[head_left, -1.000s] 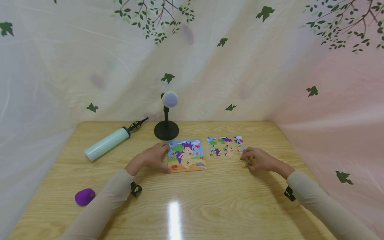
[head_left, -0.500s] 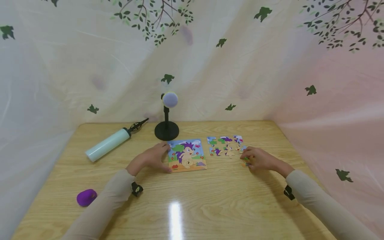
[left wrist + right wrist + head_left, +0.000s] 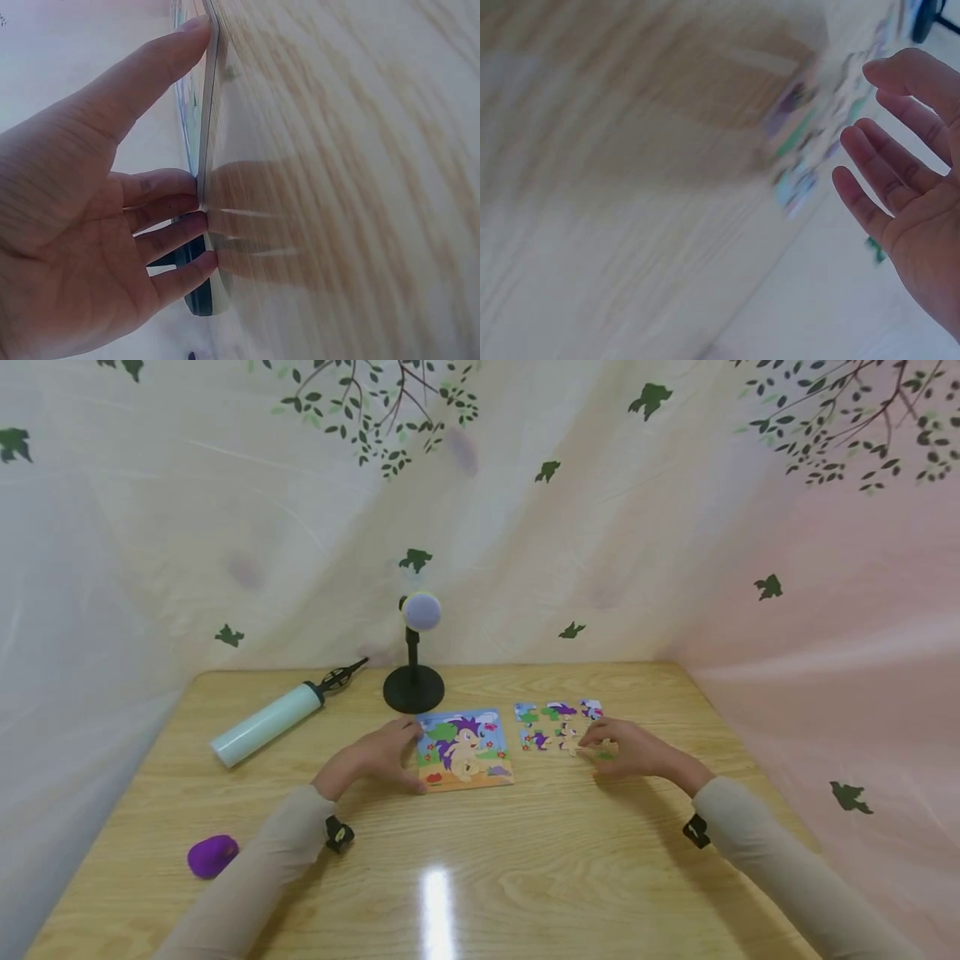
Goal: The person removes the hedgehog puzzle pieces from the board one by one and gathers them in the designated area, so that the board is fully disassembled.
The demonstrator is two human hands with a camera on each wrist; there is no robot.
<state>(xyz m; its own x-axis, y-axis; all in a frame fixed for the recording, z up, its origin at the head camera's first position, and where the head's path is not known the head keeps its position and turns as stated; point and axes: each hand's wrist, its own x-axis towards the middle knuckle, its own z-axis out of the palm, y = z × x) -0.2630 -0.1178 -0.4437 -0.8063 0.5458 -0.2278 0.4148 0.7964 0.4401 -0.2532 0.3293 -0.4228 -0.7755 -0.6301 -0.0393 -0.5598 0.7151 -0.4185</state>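
Observation:
My left hand point(image 3: 378, 755) rests along the left edge of a hedgehog picture puzzle board point(image 3: 467, 768). In the left wrist view, the thumb of that left hand point(image 3: 75, 217) lies on the board's rim and the other fingertips touch its side point(image 3: 208, 97). To the board's right, loose jigsaw pieces point(image 3: 541, 741) lie in rows on the table. My right hand point(image 3: 633, 750) hovers over the right end of these rows, partly hiding some pieces. Seen from the right wrist, the right hand point(image 3: 922, 180) has loosely bent fingers with nothing between them, beside blurred jigsaw pieces point(image 3: 799, 187).
Behind the board stands a round-headed device on a black stand point(image 3: 414, 689). A pale green hand pump point(image 3: 270, 722) lies at the back left. A purple rounded object point(image 3: 212, 857) sits near the left forearm. Patterned cloth hangs beyond the wooden table point(image 3: 510, 877).
The right hand has come off the front right jigsaw pieces and shifted left and away from me, its fingers spreading. The left hand stays at the board's edge.

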